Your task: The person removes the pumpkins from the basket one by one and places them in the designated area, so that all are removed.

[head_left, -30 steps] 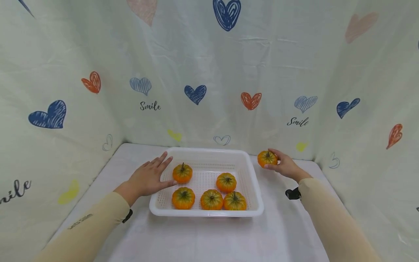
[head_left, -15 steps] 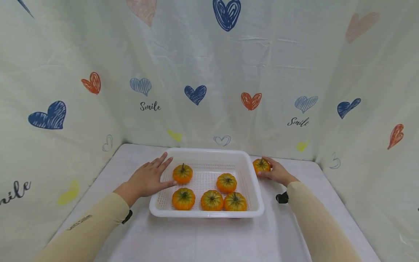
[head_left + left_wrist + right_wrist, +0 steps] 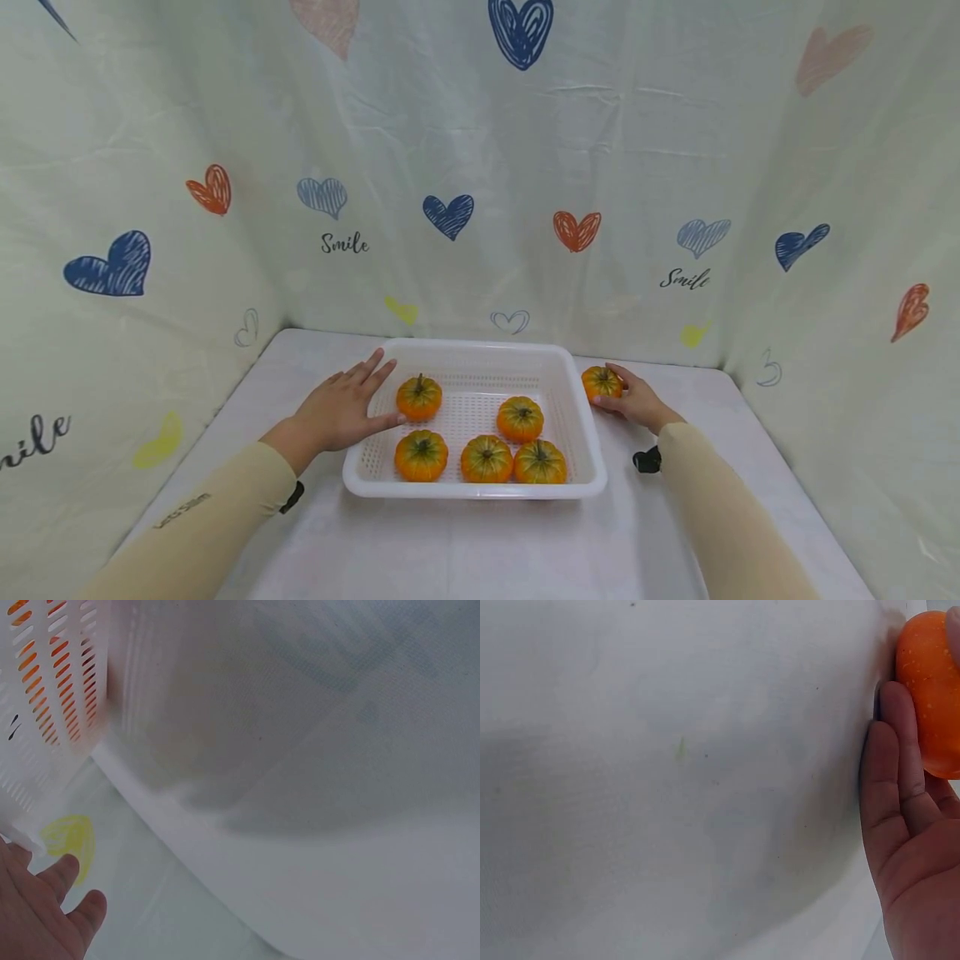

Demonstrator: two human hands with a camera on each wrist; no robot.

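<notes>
1. right hand (image 3: 639, 402): thumb and fingers clasp a mini pumpkin (image 3: 600, 383) just outside the white basket (image 3: 472, 492), right side.
2. left hand (image 3: 332, 412): fingers spread at basket's left rim.
3. tally: five pumpkins (image 3: 421, 457) inside, one outside.

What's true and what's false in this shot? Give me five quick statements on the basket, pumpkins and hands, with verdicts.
1. Five pumpkins sit inside the white basket. True.
2. The left hand grips a pumpkin. False: it is spread at the basket's left rim and grips nothing.
3. The right hand holds a pumpkin outside the basket. True.
4. That held pumpkin is left of the basket in the head view. False: it is on the right side.
5. Both sleeves are beige. True.
</notes>
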